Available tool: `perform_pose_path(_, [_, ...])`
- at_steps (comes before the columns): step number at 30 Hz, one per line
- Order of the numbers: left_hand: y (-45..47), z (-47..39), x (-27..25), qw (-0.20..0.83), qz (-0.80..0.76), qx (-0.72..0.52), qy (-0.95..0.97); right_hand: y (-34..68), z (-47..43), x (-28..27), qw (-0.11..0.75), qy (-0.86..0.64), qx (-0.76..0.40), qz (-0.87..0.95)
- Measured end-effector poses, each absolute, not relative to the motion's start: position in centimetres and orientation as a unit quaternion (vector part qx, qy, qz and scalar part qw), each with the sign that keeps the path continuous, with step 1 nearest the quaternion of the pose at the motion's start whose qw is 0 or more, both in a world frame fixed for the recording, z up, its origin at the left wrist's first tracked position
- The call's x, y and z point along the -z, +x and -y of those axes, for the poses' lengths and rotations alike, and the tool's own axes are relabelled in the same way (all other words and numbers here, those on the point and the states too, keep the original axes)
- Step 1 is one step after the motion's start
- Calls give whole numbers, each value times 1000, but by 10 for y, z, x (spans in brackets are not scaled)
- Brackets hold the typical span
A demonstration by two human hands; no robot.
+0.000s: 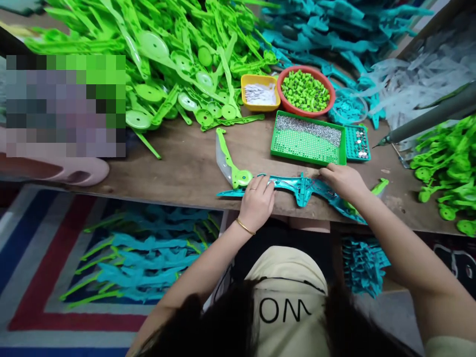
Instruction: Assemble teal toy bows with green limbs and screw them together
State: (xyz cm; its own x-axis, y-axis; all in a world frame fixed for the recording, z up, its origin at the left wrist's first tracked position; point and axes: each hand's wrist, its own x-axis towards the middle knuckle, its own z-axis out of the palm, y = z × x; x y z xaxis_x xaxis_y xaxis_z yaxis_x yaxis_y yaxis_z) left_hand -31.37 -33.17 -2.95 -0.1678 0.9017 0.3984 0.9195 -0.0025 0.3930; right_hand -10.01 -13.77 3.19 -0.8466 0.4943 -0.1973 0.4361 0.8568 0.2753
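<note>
A teal plastic toy bow body (288, 181) lies across the table edge in front of me. A lime-green arm (226, 153) with a translucent part sticks up from its left end, and another green piece (380, 187) shows at the right end. My left hand (257, 199) is closed over the left half of the bow body, fingers bent across it. My right hand (342, 181) hovers over or rests on the right half, its fingertips pinched near the front edge of the green tray (308, 157). Whatever is between those fingertips is too small to make out.
Small metal pieces lie in the green tray; a blue tray (357, 144), yellow bin (260, 105) and red bowl (305, 110) stand beyond. Green parts (178, 59) and teal parts (327, 29) are heaped behind. A screwdriver-like tool (427, 116) hangs at right. Another person sits at left, blurred.
</note>
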Motion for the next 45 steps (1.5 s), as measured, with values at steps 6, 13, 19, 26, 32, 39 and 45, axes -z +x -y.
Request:
perform_pose_path(6, [-270,299,6,-41,697,324,-638,-101,137,-30,10,213,-104,-971])
perform_pose_path(13, [-233,264,3,-161,709,221,-650,-92,135,-9,-124,246,68,-959])
perform_pose_path(19, [-240,269,1,-163,680,228,-678,-94,138,5,-184,277,93,-939])
perform_pose_path(26, [-257,268,1,-207,674,375,-602,-96,140,3,-205,264,138,-932])
perform_pose_path(32, [-254,261,1,-293,678,328,-589,-95,146,-4,-226,313,196,-901])
perform_pose_path(39, [-242,265,11,-178,686,261,-656,-105,162,-7,-229,376,319,-839])
perform_pose_path(45, [-238,269,16,-133,684,241,-676,-101,163,4,-165,354,264,-882])
